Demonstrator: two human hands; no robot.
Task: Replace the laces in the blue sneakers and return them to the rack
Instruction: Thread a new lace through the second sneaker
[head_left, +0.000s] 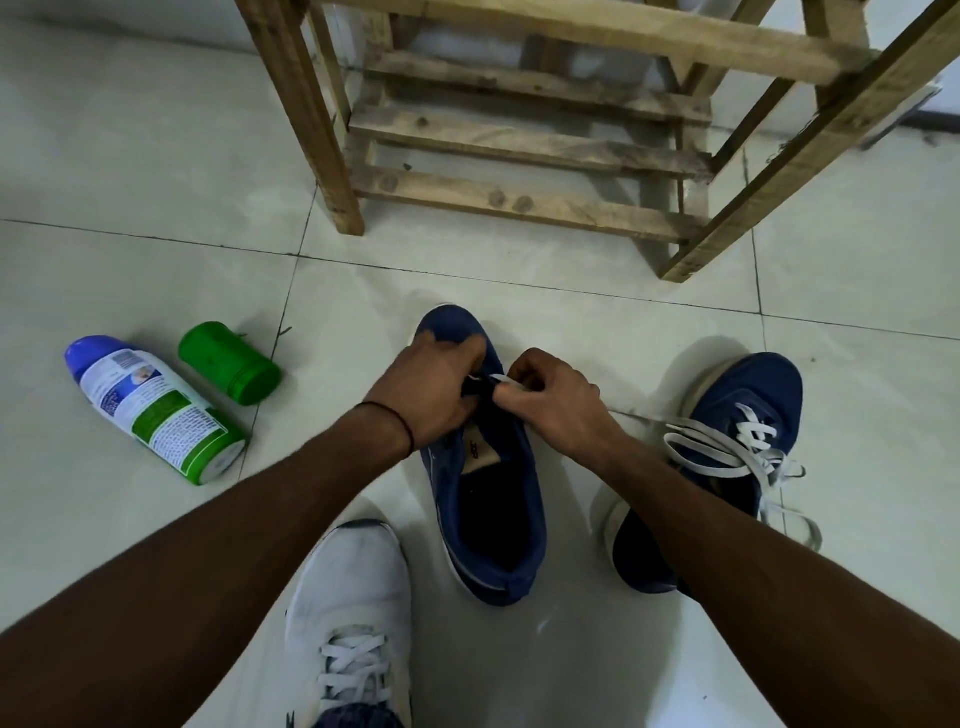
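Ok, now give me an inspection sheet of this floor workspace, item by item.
Surface: pale tiled floor, dark grout lines.
Job's things: middle blue sneaker, no lace visible along its opening; white lace at its front; second blue sneaker to the right, loosely laced in white; wooden rack beyond.
Clutter: spray can lying on its side; green cap beside it, apart; white sneaker at the near edge.
Grippers: left hand grips the middle blue sneaker's upper; right hand pinches the white lace.
Cables: nothing seen.
Surroundings: white wall behind the rack.
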